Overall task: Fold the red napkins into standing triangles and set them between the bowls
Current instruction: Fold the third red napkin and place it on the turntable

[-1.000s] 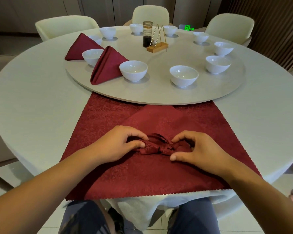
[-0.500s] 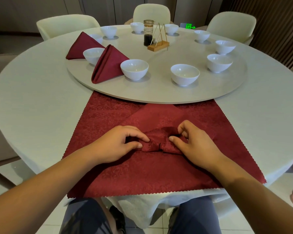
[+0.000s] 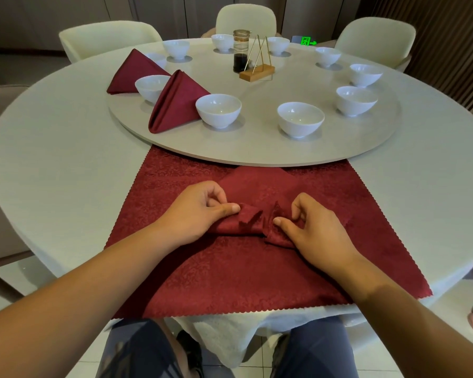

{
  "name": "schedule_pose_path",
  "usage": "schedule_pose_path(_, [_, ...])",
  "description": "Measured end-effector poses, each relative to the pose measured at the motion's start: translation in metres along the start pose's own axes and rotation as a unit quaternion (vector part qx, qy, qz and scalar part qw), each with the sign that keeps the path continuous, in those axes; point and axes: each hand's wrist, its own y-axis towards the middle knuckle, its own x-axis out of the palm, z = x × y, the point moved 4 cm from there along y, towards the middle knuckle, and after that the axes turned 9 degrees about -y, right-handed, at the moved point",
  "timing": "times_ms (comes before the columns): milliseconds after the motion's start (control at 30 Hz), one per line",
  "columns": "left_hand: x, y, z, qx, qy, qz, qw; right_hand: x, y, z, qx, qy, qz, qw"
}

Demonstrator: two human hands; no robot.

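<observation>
Both hands pinch bunched folds of the near red napkin (image 3: 257, 268): left hand (image 3: 200, 214), right hand (image 3: 317, 230). Two folded napkins (image 3: 178, 102) stand far left among white bowls (image 3: 301, 118).

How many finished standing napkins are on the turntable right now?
2. The nearer folded napkin stands on the turntable just left of a white bowl; the farther folded napkin stands behind it to the left. None seem hidden. An unfinished napkin lies nearer.

Green exit sign (image 3: 308, 41) is glowing on a dark panel past the bench (image 3: 52, 159), showing a pictogram and right arrow; no words readable.
</observation>
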Motion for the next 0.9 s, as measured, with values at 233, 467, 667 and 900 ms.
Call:
schedule_pose_path(233, [0.01, -0.009, 0.004, 0.056, 0.103, -0.028, 0.993, 0.001, -0.001, 0.002, -0.037, 0.006, -0.028, 0.999])
schedule_pose_path(467, [0.007, -0.02, 0.011, 0.055, 0.13, -0.085, 0.986, -0.003, -0.006, -0.001, -0.034, -0.01, -0.076, 0.996])
schedule_pose_path(667, [0.012, -0.021, 0.011, 0.093, 0.141, -0.03, 0.985, -0.01, -0.009, -0.005, -0.02, 0.052, -0.073, 0.996])
schedule_pose_path(900, [0.016, -0.025, 0.025, 0.089, 0.038, -0.066, 0.993, -0.027, -0.02, -0.02, -0.055, 0.085, -0.02, 0.995])
